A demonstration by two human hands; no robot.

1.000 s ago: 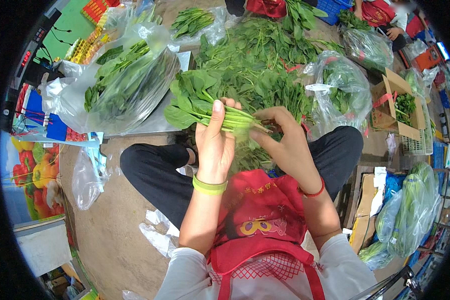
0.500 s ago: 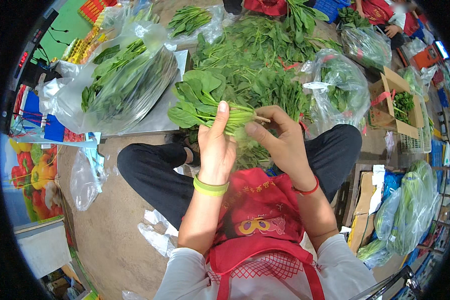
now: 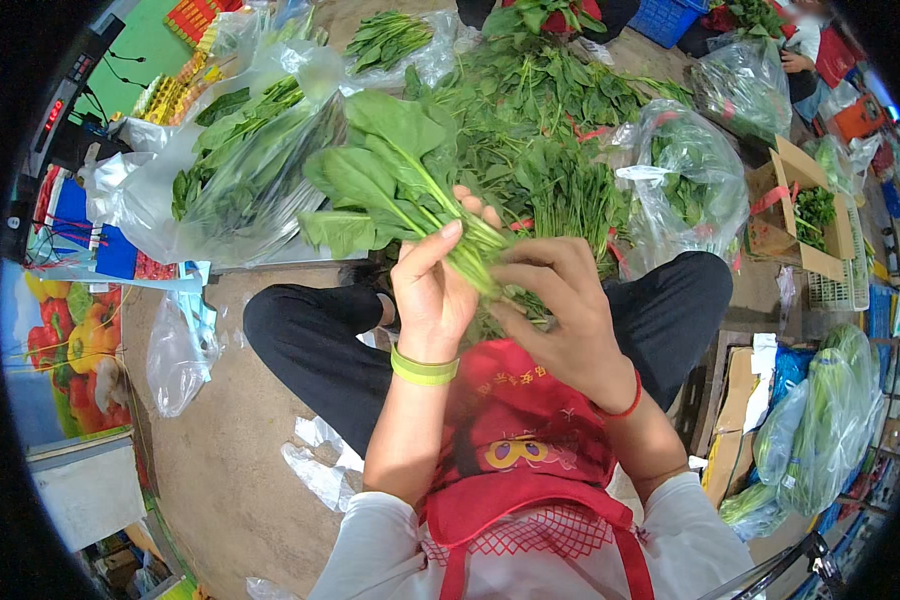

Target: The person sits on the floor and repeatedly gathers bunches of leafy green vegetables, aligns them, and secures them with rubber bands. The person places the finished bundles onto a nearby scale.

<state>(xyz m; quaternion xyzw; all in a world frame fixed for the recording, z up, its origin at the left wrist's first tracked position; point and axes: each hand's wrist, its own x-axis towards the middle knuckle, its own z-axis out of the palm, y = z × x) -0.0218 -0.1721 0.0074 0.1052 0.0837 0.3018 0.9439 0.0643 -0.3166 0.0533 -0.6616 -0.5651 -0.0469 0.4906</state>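
My left hand [image 3: 438,285] is closed around a bunch of spinach [image 3: 395,170], its thumb lying along the stems. The broad green leaves point up and to the left, and the stem ends slant down to the right. Beside those stem ends is my right hand [image 3: 570,310], somewhat blurred, its thumb and curved fingers apart. Whether its fingertips touch the stems I cannot make out. Beyond both hands, a wide heap of loose spinach [image 3: 560,165] covers the floor.
A clear plastic bag of greens [image 3: 260,170] lies on the left, and another bagged bundle [image 3: 680,190] on the right. Farther right are a cardboard box [image 3: 765,215] and bagged long vegetables [image 3: 820,420]. Another person [image 3: 820,50] sits at the far right.
The spinach bunch has tilted, its leaves swinging upward and its stems now angled down. My right hand has come away from the root ends, its fingers spreading. The view has shifted slightly.
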